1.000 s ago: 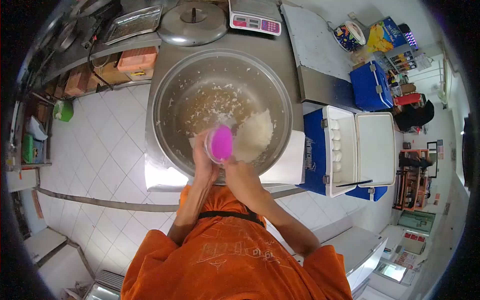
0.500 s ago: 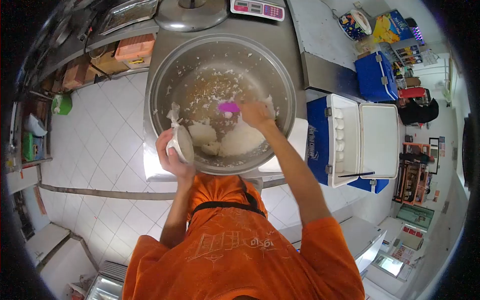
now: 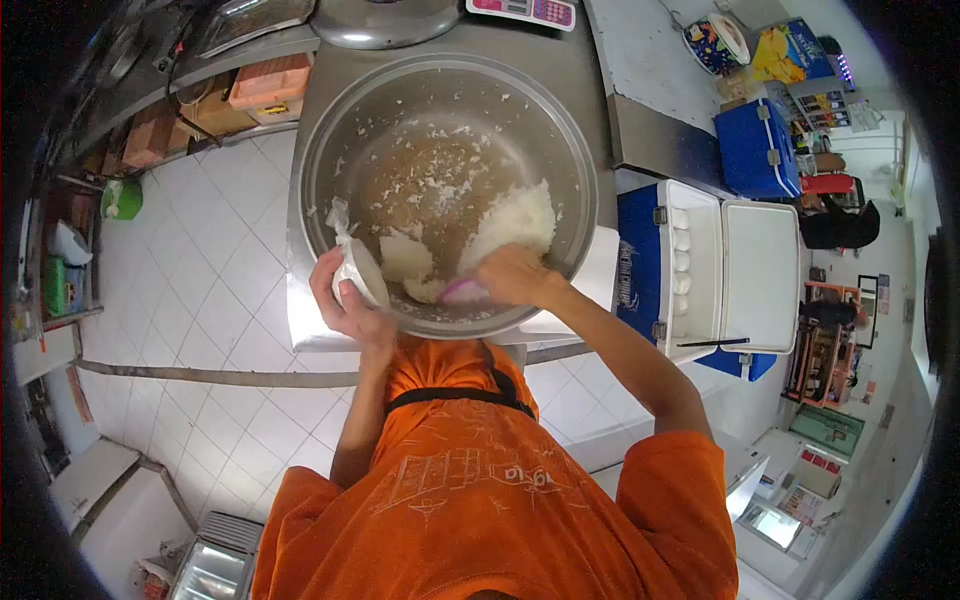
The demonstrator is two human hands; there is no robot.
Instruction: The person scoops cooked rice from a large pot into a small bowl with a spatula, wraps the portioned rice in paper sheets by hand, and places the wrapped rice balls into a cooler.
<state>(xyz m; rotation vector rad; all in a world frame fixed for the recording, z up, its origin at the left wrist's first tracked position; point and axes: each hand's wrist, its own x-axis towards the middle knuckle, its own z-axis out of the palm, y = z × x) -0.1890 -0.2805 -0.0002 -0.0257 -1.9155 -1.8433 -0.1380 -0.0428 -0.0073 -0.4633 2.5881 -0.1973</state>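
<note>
Two hands [image 3: 348, 312] [image 3: 515, 274] hold one white bag [image 3: 362, 272] and one purple utensil [image 3: 460, 290].

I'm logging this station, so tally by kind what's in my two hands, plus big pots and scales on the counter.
Filled plastic bag, left hand: 1
Purple scoop, right hand: 1
Big metal pot: 1
Scale: 1
Total: 4

To the right of the right hand [image 3: 515, 275], I make out what looks like "marina cooler" sideways on the blue cooler [image 3: 640, 258]; behind that hand, the orange shirt's [image 3: 500, 530] lettering defeats me.
</note>
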